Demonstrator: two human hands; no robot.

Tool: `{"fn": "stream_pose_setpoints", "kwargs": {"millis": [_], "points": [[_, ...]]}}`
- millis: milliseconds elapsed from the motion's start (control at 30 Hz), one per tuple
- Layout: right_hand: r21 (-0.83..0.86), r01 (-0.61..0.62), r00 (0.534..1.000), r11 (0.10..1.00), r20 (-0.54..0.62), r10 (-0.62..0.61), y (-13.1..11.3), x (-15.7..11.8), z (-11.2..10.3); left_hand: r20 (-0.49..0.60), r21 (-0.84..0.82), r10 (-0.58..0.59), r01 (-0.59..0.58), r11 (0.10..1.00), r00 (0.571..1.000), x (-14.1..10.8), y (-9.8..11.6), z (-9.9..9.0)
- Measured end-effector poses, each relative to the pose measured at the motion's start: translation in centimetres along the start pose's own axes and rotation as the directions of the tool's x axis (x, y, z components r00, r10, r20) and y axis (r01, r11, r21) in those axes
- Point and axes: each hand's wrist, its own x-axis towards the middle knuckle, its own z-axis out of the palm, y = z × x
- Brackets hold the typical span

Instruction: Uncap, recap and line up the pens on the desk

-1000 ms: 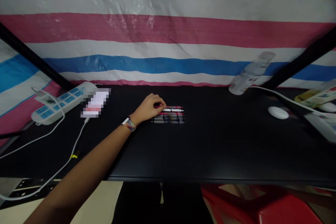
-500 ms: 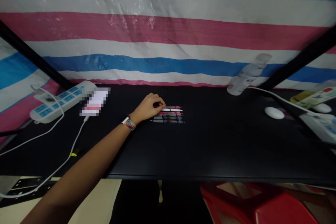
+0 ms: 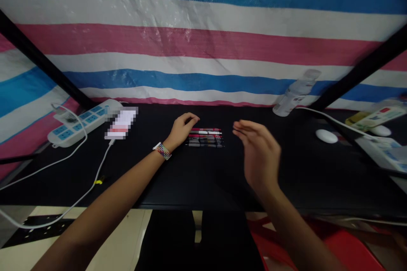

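Several pens (image 3: pixel 206 145) lie side by side in a row on the black table (image 3: pixel 203 178), pointing left to right. Red ones and a white pen (image 3: pixel 208 133) are at the far side, and darker, clear-barrelled ones are nearer me. My left hand (image 3: pixel 180 130), with a colourful woven band on the wrist, rests at the pens' left ends. Its fingers stretch forward and hold nothing. To the right of the row, my right hand (image 3: pixel 261 152) is raised, palm turned toward the pens. Its slightly curved fingers are empty and do not touch them.
On the left are a power strip (image 3: pixel 68 133) and a phone (image 3: pixel 121 123) on a white cable. At the right stand a clear bottle (image 3: pixel 294 95), a white mouse-like object (image 3: pixel 327 136) and another power strip (image 3: pixel 383 150). A red stool (image 3: pixel 346 245) is below the table edge.
My right hand has come into view at the right of the pens. My left hand's thumb and fingers have drawn off the far pens. The view has shifted slightly.
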Motion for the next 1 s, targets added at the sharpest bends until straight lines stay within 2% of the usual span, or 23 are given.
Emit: {"fn": "stream_pose_setpoints", "kwargs": {"millis": [100,200,300,400,700,867,1000], "points": [[0.151,-0.178,0.971,0.972,-0.134,0.199,2.4,1.9,1.6,-0.098,-0.066,-0.069,0.062,0.996,0.993,-0.6,0.5,0.5],[0.23,-0.309,0.935,0.923,-0.104,0.338,5.2,3.9,3.9,-0.163,-0.1,-0.097,0.082,0.992,0.982,-1.4,1.1,0.8],[0.231,-0.305,0.948,0.924,-0.02,0.318,7.1,5.1,5.9,-0.153,-0.15,-0.123,0.1,0.984,0.98,-1.9,1.4,1.0],[0.256,-0.314,0.941,0.914,-0.041,0.335,7.8,5.7,6.9,-0.129,-0.174,-0.165,0.141,0.975,0.978,-1.9,1.4,1.1],[0.25,-0.311,0.942,0.917,-0.046,0.332,8.1,6.2,6.5,-0.185,-0.192,-0.147,0.11,0.975,0.972,-0.1,0.4,2.0],[0.188,-0.292,0.954,0.938,-0.005,0.299,7.9,6.4,6.3,-0.115,-0.19,-0.099,0.076,0.979,0.988,-0.2,0.6,2.4],[0.177,-0.294,0.955,0.939,0.009,0.298,8.0,6.8,6.1,-0.122,-0.188,-0.114,0.09,0.978,0.986,-0.4,0.8,2.0]]}}
